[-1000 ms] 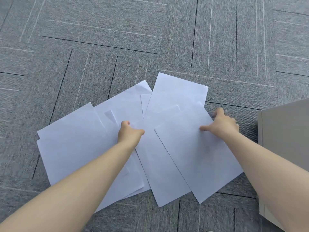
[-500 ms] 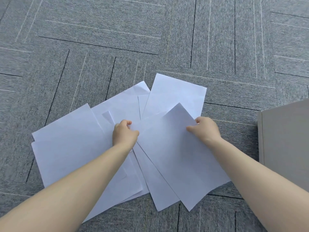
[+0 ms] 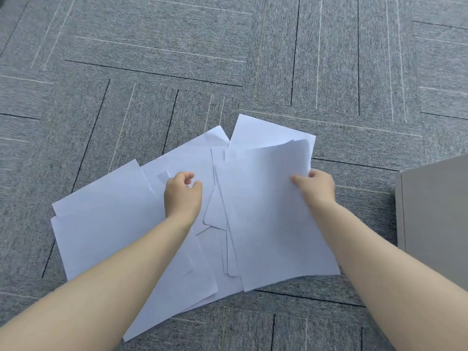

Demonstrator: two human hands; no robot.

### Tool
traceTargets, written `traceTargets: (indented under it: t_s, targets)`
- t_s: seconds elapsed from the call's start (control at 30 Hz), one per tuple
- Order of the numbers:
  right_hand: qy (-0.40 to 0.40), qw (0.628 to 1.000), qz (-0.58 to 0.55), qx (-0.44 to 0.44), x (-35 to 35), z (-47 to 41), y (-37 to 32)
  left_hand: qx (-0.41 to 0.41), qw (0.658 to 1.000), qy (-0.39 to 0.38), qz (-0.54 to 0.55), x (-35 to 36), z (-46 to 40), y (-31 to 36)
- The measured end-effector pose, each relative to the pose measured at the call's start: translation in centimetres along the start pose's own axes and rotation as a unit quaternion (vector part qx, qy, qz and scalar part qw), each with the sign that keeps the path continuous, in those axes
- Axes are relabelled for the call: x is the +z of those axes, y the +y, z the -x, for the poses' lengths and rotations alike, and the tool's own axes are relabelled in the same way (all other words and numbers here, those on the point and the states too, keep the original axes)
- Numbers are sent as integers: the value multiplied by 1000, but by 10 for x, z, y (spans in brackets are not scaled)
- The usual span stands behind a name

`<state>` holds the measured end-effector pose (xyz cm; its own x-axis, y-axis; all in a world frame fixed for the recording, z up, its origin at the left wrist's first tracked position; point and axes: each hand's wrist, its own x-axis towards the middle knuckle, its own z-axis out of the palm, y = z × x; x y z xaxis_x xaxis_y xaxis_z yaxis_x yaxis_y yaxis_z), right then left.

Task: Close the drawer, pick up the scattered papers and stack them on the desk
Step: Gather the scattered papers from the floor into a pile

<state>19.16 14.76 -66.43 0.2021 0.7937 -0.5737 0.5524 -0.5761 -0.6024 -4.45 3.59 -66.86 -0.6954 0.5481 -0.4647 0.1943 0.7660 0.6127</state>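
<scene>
Several white paper sheets point(image 3: 101, 224) lie overlapping on the grey carpet. My right hand point(image 3: 315, 187) pinches the right edge of the top sheet point(image 3: 266, 211), thumb on top; that sheet's far corner curls upward. My left hand point(image 3: 182, 195) hovers over the middle of the pile with loosely curled fingers, thumb and fingers apart, and nothing between them. Another sheet point(image 3: 268, 131) pokes out at the far side. My forearms hide parts of the near sheets.
A beige cabinet point(image 3: 435, 211) stands at the right edge, close to my right forearm. Grey carpet tiles point(image 3: 228, 59) surround the pile on all other sides.
My right hand has swung the top sheet round so it lies straighter, and its far corner has lifted. My left hand has let go of the sheets it pinched and moved slightly left.
</scene>
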Motion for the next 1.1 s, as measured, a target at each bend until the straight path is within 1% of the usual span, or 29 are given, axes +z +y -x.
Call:
traceTargets:
  t_s: [0.07, 0.13, 0.2, 0.37, 0.47, 0.63, 0.73, 0.8, 0.93, 1.0, 1.1]
  targets:
    - [29, 999, -25, 21, -4, -7, -2, -8, 1000, -29, 7, 3, -3, 5]
    - [51, 998, -17, 23, -2, -11, -6, -20, 997, -76, 10, 9, -2, 9]
    - [64, 998, 3, 27, 1, -13, -9, -24, 994, -106, 12, 15, 0, 13]
    - [57, 997, -6, 57, -2, -19, -11, -45, 985, -158, 57, 27, 2, 15]
    - [47, 997, 10, 63, -3, -20, -11, -61, 977, -186, 82, 35, 6, 14]
    - [7, 995, 9, 95, -6, -20, -15, -92, 969, -185, 139, 40, 3, 18]
    - [-15, 994, -8, 112, -8, -22, -15, -98, 967, -181, 149, 40, 1, 15]
    - [-30, 993, 9, 113, -4, -21, -14, -101, 966, -179, 158, 41, 1, 12]
    - [-55, 994, 18, 88, 5, -14, -12, -107, 961, -185, 175, 40, -1, 9]
    - [-55, 997, 18, 55, 6, -14, -10, -111, 959, -189, 181, 39, 0, 9]
    - [-74, 997, -15, 20, 6, -11, -7, -116, 959, -182, 183, 36, 1, 8]
